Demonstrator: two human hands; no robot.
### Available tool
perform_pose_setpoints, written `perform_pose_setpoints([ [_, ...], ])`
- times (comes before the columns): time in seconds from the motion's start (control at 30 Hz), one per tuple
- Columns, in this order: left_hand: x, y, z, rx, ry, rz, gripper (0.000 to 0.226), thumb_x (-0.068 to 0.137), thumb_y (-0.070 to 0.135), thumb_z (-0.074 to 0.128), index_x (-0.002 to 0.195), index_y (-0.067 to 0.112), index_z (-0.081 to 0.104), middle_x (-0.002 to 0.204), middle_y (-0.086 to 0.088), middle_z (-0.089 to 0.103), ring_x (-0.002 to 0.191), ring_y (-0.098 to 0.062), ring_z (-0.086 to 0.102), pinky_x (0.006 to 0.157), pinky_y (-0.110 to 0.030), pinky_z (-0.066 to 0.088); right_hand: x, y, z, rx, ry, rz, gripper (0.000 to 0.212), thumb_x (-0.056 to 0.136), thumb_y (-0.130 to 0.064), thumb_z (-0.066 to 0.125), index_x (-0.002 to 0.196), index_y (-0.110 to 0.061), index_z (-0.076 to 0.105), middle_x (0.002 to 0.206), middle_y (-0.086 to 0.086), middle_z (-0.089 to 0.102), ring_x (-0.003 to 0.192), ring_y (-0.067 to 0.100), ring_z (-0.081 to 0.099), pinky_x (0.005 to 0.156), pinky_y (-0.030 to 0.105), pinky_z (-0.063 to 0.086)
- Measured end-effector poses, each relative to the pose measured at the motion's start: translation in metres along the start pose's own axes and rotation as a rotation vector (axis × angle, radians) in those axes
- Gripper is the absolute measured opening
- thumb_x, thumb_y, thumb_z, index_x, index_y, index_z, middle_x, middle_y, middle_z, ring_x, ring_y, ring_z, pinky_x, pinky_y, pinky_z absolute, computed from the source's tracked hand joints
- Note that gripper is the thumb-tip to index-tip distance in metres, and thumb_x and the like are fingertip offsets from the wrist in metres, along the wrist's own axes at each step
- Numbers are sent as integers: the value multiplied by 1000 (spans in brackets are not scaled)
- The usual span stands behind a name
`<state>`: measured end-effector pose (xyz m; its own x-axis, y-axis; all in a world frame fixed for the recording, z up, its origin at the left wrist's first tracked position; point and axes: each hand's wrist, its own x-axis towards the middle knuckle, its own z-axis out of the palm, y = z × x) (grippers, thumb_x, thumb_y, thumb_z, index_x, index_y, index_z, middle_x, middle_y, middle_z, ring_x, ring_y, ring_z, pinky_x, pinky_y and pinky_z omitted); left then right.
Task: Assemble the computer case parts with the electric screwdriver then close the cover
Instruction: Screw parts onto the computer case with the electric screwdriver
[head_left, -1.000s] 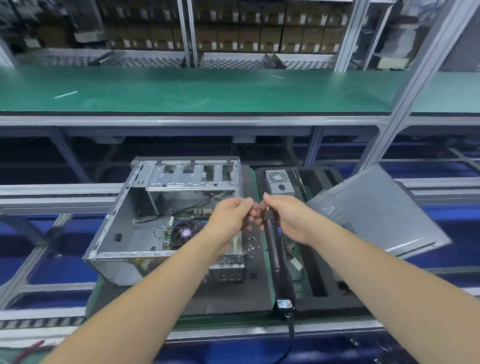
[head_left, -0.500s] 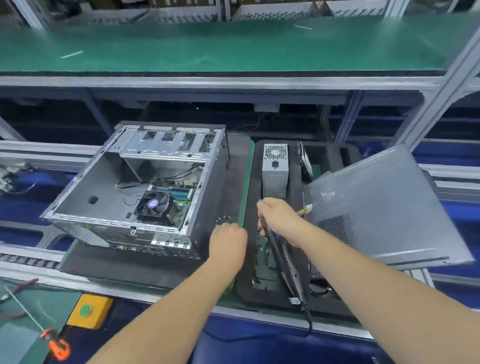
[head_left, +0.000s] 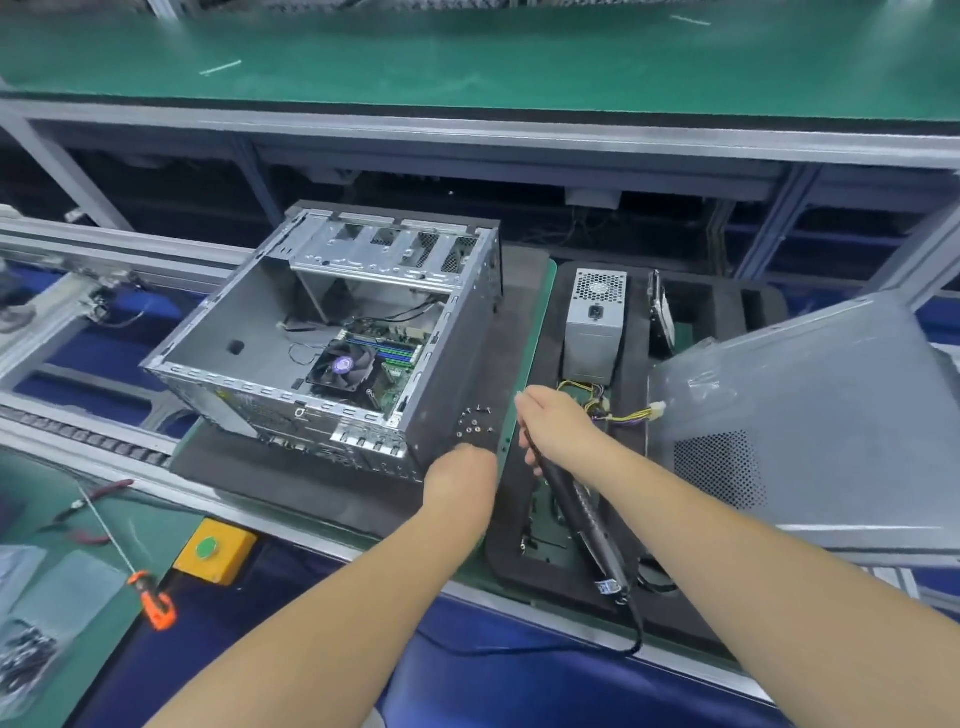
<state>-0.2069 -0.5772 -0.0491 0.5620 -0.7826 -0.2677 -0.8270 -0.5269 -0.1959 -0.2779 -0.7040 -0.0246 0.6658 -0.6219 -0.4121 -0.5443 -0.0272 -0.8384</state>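
The open computer case (head_left: 332, 332) lies on a black mat (head_left: 311, 483), its motherboard and fan showing inside. Several loose screws (head_left: 472, 420) are scattered on the mat just right of the case. My left hand (head_left: 460, 480) hovers right below the screws with its fingers bent down out of sight. My right hand (head_left: 556, 431) grips the black electric screwdriver (head_left: 589, 525) near its tip; the body and cord trail back toward me. The grey side cover (head_left: 810, 431) leans tilted at the right.
A grey power supply (head_left: 595, 322) with coloured wires and a hard drive (head_left: 662, 312) sit in a black foam tray (head_left: 509, 551). A yellow box with a green button (head_left: 215, 551), an orange-handled tool (head_left: 156, 608), red pliers (head_left: 88, 509) and a screw bag (head_left: 21, 665) lie at the left.
My left hand left the screwdriver tip and dropped to the mat by the screws. My right hand lowered with the screwdriver. The view tilted down and shifted left.
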Motion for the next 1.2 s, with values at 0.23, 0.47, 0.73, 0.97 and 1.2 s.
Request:
perform_pose_setpoints([
  [0.23, -5, -10, 3, -20, 33, 37, 35, 87, -4, 57, 120, 9, 59, 120, -8, 59, 105, -32, 66, 72, -38, 49, -6, -6, -3, 31, -7, -10, 29, 105, -29, 39, 83, -12, 49, 68, 10, 57, 44, 23, 54, 46, 32, 50],
  [0.47, -7, -7, -41, -259, 194, 80, 21, 97, 0, 51, 115, 10, 56, 118, -9, 54, 102, -28, 64, 75, -36, 48, -19, -31, -15, 34, 32, -47, 32, 107, -30, 39, 83, -13, 51, 73, 11, 59, 48, 21, 56, 51, 31, 51],
  [0.73, 10, -76, -163, -1903, 213, -147, 22, 103, 20, 59, 90, 3, 65, 83, -8, 63, 72, -13, 65, 66, -34, 63, -37, -129, -17, -17, 40, -105, 22, 98, -27, 36, 85, -18, 52, 77, 10, 56, 52, 22, 56, 51, 29, 47],
  [0.97, 21, -168, -197, -1710, 173, 136, 22, 100, 13, 62, 94, -8, 65, 82, -14, 64, 73, -17, 66, 60, -29, 59, -44, -222, 27, -412, 67, -272, 17, 101, -18, 38, 89, -15, 49, 85, 5, 60, 76, 27, 59, 68, 36, 47],
  [1.2, 43, -274, -210, -1558, 11, 388, 19, 101, 10, 62, 91, -5, 67, 81, -14, 66, 75, -16, 67, 69, -31, 61, -38, -280, 91, -423, 166, -258, 22, 105, -22, 43, 87, -15, 52, 78, 7, 64, 70, 26, 59, 83, 47, 56],
])
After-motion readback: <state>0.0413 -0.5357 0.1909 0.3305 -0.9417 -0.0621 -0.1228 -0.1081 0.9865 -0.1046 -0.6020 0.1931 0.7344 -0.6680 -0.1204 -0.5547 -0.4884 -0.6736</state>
